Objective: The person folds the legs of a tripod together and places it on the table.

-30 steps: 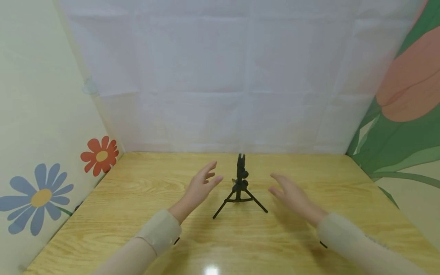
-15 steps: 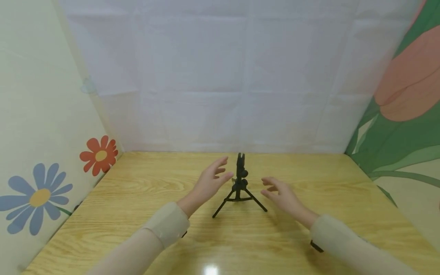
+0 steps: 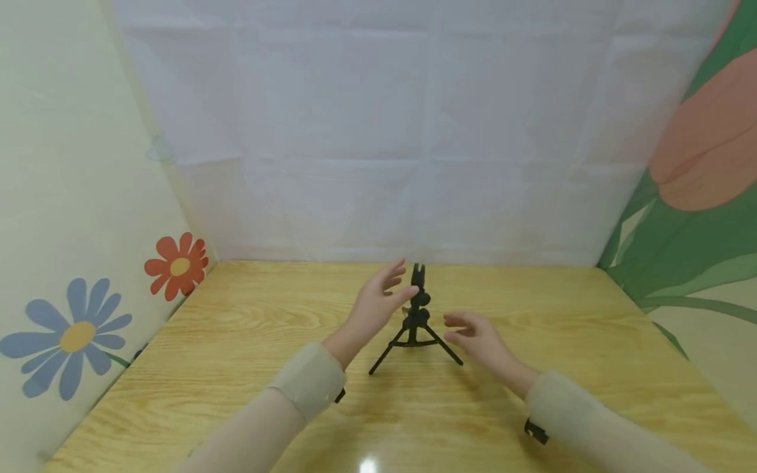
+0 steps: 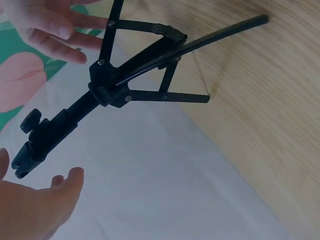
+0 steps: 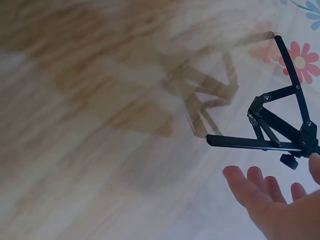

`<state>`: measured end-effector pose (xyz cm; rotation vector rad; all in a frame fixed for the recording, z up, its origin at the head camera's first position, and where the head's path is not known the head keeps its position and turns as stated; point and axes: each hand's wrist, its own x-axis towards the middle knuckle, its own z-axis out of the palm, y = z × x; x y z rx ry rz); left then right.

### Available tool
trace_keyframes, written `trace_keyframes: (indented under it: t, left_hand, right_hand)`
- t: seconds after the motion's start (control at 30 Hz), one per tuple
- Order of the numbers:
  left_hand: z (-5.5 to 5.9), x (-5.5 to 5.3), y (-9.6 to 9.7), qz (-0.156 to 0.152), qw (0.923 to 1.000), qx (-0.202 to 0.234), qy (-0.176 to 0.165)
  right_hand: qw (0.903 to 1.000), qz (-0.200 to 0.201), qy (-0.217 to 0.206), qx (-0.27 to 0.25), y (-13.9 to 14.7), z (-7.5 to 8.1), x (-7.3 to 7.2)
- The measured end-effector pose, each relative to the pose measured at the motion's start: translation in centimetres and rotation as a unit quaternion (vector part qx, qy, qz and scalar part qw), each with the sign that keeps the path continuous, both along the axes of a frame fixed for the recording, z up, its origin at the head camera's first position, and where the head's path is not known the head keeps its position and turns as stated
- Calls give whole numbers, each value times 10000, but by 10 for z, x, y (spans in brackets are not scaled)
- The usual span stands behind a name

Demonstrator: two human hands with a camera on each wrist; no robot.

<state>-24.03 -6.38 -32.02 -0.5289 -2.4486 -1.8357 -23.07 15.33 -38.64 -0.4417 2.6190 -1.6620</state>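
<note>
A small black tripod (image 3: 416, 315) stands upright on the wooden table, legs spread, with a forked top and knobs on its column. My left hand (image 3: 378, 302) is at its upper left, the thumb overlapping the column in the head view. In the left wrist view, the thumb and fingers of my left hand (image 4: 40, 207) lie around the forked end of the tripod (image 4: 65, 125). To the right of the tripod's legs, my right hand (image 3: 479, 338) hovers with loosely bent fingers. In the right wrist view these fingers (image 5: 247, 187) are apart from the tripod leg (image 5: 250, 142).
The wooden table (image 3: 266, 315) reaches back to a white sheet (image 3: 378, 144) hung behind it. A wall with painted flowers (image 3: 77, 335) borders the left side, and a large painted tulip (image 3: 710, 131) is on the right wall. Dark wrist devices (image 3: 535, 431) sit under the sleeves.
Both hands have moved inward toward the tripod, the left one also a little farther forward. My right fingers have bent more. The tripod stays in place on the table.
</note>
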Motion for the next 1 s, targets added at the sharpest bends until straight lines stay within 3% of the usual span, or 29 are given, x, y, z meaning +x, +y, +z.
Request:
trace_keyframes:
  t: [0.43, 0.73, 1.0]
  left_hand:
    - [5, -6, 17, 82, 9996, 281, 52]
    - [4, -9, 23, 171, 9993, 166, 277]
    - [5, -14, 28, 418, 9986, 10, 326]
  right_hand:
    - [9999, -70, -119, 31, -9, -6, 0]
    - [9991, -98, 205, 362, -14, -8, -1]
    - [9971, -351, 216, 647, -21, -8, -2]
